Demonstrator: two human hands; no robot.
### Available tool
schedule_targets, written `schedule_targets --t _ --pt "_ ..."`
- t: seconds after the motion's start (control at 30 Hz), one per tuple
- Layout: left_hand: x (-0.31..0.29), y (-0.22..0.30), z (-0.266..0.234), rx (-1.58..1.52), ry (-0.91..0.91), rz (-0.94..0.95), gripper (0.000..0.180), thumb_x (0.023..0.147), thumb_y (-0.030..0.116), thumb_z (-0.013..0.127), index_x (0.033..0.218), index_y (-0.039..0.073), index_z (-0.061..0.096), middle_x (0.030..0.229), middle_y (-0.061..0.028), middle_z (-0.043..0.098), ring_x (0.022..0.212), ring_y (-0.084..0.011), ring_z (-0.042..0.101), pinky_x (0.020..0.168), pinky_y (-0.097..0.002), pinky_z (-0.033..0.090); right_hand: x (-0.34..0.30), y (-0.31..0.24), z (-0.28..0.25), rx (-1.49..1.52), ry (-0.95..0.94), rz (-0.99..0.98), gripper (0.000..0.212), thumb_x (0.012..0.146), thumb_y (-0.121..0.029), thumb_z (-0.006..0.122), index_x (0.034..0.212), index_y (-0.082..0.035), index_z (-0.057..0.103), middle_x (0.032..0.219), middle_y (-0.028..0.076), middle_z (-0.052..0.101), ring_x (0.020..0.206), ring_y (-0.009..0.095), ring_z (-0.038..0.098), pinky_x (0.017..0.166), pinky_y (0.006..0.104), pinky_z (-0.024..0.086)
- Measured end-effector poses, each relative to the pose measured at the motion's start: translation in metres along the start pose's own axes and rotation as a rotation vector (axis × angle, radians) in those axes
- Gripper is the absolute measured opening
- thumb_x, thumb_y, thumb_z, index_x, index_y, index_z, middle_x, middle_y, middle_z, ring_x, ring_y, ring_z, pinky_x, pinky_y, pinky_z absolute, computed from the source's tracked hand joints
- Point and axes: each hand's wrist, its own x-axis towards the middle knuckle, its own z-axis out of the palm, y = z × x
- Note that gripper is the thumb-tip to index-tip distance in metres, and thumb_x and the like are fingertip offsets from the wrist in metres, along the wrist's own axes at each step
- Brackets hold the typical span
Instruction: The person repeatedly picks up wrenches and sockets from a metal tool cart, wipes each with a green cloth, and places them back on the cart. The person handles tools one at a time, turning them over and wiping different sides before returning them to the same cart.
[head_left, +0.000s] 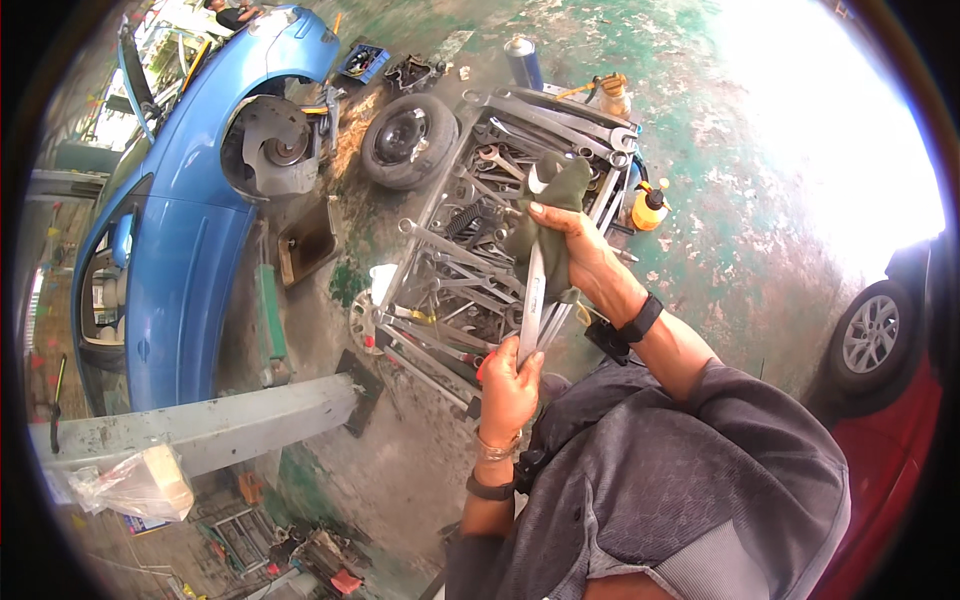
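Observation:
My left hand (pixel 508 396) is closed around the near end of a long silver wrench (pixel 533 300). Farther up the same wrench, my right hand (pixel 580 250) presses a dark green cloth (pixel 562 190) against it, thumb on top. The wrench's far jaw shows above the cloth, and part of the shaft lies hidden under it. Both hands are above a wheeled-looking tool tray (pixel 432 200) heaped with many wrenches. Several long wrenches (pixel 560 122) lie across its far edge. A coil spring (pixel 463 219) sits among the smaller ones.
A blue car (pixel 190 230) with one wheel off stands at the left. Beyond the tray's left side lies a wheel (pixel 408 140). A blue can (pixel 522 63) and yellow bottle (pixel 650 207) are by the tray. A grey lift arm (pixel 210 425) crosses the lower left; a red car (pixel 890 450) is right.

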Motion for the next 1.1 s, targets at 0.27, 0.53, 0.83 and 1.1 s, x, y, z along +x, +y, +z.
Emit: schedule_targets --t 0.27,0.53,0.83,1.1 --pt "0.000 0.009 -0.008 -1.243 -0.527 -0.301 0.020 0.097 0.019 0.055 0.099 -0.001 0.057 0.057 -0.0024 0.043 0.042 -0.0100 0.040 0.038 -0.0210 0.031 -0.044 0.017 0.005 0.189 -0.466 0.270 0.047 0.067 -0.015 0.084 0.105 -0.002 0.059 0.082 0.005 0.058 0.075 0.017 0.059 0.067 0.0291 0.052" --pt "0.019 -0.001 -0.035 -0.373 -0.030 -0.117 0.032 0.099 0.027 0.053 0.107 -0.003 0.062 0.089 -0.0016 0.063 0.084 -0.0097 0.056 0.076 -0.0249 0.044 -0.069 -0.016 0.040 -0.811 -0.532 -0.186 0.049 0.073 -0.017 0.082 0.115 -0.002 0.059 0.099 0.005 0.065 0.093 0.015 0.059 0.082 0.0321 0.048" --pt "0.039 0.038 -0.040 -0.707 0.336 0.146 0.045 0.101 0.036 0.046 0.114 -0.005 0.060 0.113 -0.0145 0.064 0.104 -0.0209 0.060 0.090 -0.0323 0.048 -0.083 0.014 0.053 -1.511 -0.681 -0.099 0.049 0.074 -0.027 0.077 0.113 -0.003 0.059 0.087 0.023 0.065 0.079 0.039 0.063 0.072 0.0419 0.049" --pt "0.040 0.016 -0.083 -1.075 0.437 0.225 0.041 0.100 0.038 0.048 0.094 -0.001 0.059 0.098 -0.0181 0.063 0.096 -0.0297 0.063 0.093 -0.0484 0.049 -0.072 -0.002 0.009 -1.288 -0.871 0.272 0.058 0.070 -0.016 0.085 0.118 -0.001 0.058 0.106 0.008 0.066 0.100 0.016 0.059 0.089 0.0325 0.047"
